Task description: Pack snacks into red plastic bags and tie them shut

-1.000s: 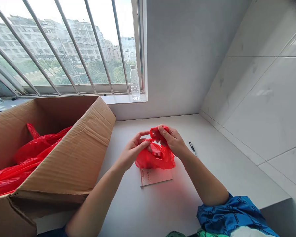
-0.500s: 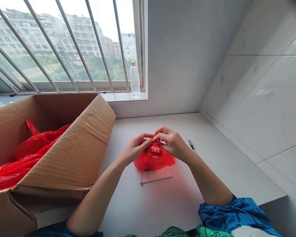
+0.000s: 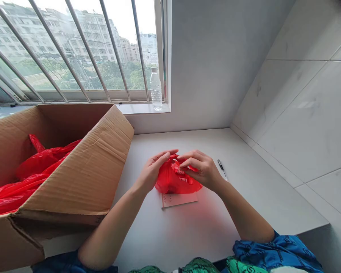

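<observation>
A thin red plastic bag point(image 3: 167, 182) sits on the white counter, its top bunched up around a small opening. Through it show small red packets point(image 3: 183, 179) with white print; their kind is too small to make out. My left hand point(image 3: 151, 171) grips the bag's upper left edge between thumb and fingers. At the upper right of the bag, my right hand point(image 3: 204, 169) has bent fingers on the red film, the thumb partly hidden. Under the bag lies a pale booklet or card point(image 3: 179, 200) with handwriting-like marks, its front part showing.
A large open cardboard box point(image 3: 82, 167) stands at the left with red plastic bags point(image 3: 42, 167) inside. To the right lies a black pen point(image 3: 221, 166) on the counter point(image 3: 261, 197). A clear water bottle point(image 3: 156, 90) stands on the sill by the barred window.
My hands have moved apart from a close pinch at the bag's top. My left hand shifted left, the bag's top now spreads toward it, and the packets have tilted.
</observation>
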Available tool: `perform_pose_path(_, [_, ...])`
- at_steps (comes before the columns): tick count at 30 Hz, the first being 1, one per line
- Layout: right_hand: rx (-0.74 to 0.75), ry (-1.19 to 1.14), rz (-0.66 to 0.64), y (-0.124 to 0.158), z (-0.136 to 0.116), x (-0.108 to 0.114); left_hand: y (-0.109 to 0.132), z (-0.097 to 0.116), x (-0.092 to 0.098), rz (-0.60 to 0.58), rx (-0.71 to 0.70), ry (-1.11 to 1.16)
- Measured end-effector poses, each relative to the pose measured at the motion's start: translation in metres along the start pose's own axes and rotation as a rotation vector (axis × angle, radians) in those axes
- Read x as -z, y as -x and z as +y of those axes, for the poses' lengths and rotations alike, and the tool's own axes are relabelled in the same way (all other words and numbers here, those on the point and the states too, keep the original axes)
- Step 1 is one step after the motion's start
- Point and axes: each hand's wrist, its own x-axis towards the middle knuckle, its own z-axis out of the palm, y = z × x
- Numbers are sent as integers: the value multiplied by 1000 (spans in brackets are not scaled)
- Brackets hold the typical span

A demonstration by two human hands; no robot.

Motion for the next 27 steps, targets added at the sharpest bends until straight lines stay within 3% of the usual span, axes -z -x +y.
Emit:
perform_pose_path(2, [28,42,24,9,-1,3,-6,-6,6,136,-25,110])
perform_pose_path(5, [-27,-16,33,32,-1,13,-19,-21,24,436,-145,125])
perform_pose_path(7, [-142,-119,15,52,2,22,-26,-35,37,584,-190,104])
perform_pose_path(9, [-309,-248,-31,71,8,32,-27,-48,48,639,-180,85])
perform_pose_path(12, [-566,-398,-146,93,22,46,-15,-64,60,574,-131,11])
perform_pose_path(15, [-702,-231,-124,104,36,50,7,-71,66,437,-49,-249])
perform_pose_path(18, [-550,123,-200,99,42,33,21,-71,56,272,-55,-652])
perform_pose_path(22, [-209,250,-361,71,42,-16,14,-67,27,122,-291,-1077])
perform_pose_path(25, [-191,240,-385,54,47,-48,-1,-76,16,47,-463,-1293])
perform_pose_path(27, [-235,230,-427,52,54,-62,-8,-87,19,10,-465,-1384])
